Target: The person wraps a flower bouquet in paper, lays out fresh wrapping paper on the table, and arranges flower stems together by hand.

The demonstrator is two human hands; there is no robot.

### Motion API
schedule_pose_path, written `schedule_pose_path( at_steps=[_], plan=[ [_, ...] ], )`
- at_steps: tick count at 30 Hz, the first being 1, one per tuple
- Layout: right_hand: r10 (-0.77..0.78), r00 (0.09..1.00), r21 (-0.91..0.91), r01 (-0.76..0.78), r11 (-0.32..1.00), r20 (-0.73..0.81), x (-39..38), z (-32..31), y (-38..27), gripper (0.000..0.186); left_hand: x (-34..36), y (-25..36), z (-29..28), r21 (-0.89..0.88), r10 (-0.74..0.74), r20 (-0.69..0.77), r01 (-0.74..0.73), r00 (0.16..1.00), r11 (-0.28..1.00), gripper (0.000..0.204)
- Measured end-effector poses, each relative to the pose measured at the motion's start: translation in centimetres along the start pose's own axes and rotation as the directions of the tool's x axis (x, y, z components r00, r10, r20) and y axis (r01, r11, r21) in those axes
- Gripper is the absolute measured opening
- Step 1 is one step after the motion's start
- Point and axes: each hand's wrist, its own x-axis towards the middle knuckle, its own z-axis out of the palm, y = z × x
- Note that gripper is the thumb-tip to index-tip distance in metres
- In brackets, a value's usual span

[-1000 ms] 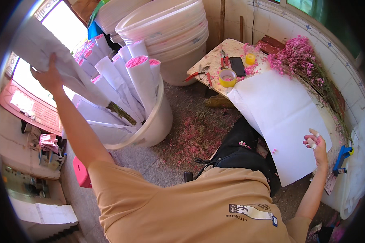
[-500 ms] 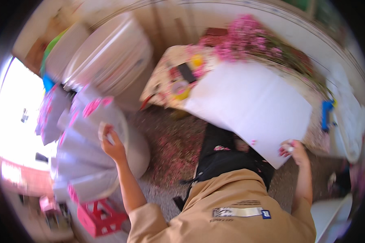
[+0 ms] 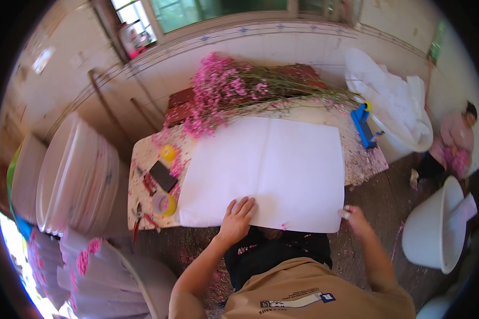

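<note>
The fingers of my left hand [image 3: 236, 222] are slightly apart and rest flat on the white paper [image 3: 271, 165], close to its lower edge and to the left of its middle. My right hand [image 3: 357, 222] is at the lower right corner of this paper, with the fingers bent, and there is something white around one of them. Whether these fingers are closed on the corner or are only beside it, I cannot tell.

The paper lies spread on the table [image 3: 139, 194], and its lower edge reaches to my black trousers [image 3: 275, 249]. A small pink petal [image 3: 284, 226] is at this edge.

Just beside the paper on the left is a wide roll of tape [image 3: 170, 204]. Near it are a black phone [image 3: 163, 176], a smaller yellow roll [image 3: 168, 152] and some red-handled cutters [image 3: 148, 181]. At the far side of the paper lie pink flowers [image 3: 213, 87], their heads to the left and their stems to the right. At the right end of the table there is a blue tape holder [image 3: 362, 129].

Farther out, on my left, wrapped bundles [image 3: 88, 276] stand near a pile of white tubs [image 3: 80, 175]. On my far right, a person [image 3: 457, 130] sits with pink flowers at the lap, and a white bucket [image 3: 423, 234] is nearer to me.
</note>
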Motion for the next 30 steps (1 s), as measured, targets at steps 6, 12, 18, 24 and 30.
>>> schedule_pose_path(
  at_steps=[6,12,18,24,30],
  plan=[
    [-0.168,0.973,-0.146,0.145,0.979,-0.157,7.3,-1.6,-8.9,0.020,3.5,3.2,1.0,-0.008,-0.037,-0.083,0.036,0.996,0.999,0.060],
    [-0.284,0.933,-0.279,0.218,0.935,-0.221,8.6,-0.6,-11.2,0.029,5.6,5.0,1.2,0.104,-0.117,-0.063,0.124,0.991,0.987,0.054],
    [-0.187,0.917,-0.250,0.101,0.963,-0.352,5.4,-3.2,-3.3,0.016,3.2,11.1,-3.1,-0.030,-0.051,0.009,0.052,0.999,0.998,0.042],
    [-0.272,0.881,-0.182,0.216,0.959,-0.388,7.6,-3.3,-2.0,0.015,2.4,7.5,0.8,0.071,-0.113,0.088,0.107,0.990,0.992,0.050],
    [-0.313,0.858,-0.235,0.232,0.944,-0.408,9.1,-3.8,-2.3,0.023,2.3,6.9,1.4,0.190,-0.069,0.159,0.038,0.985,0.981,0.073]
  ],
)
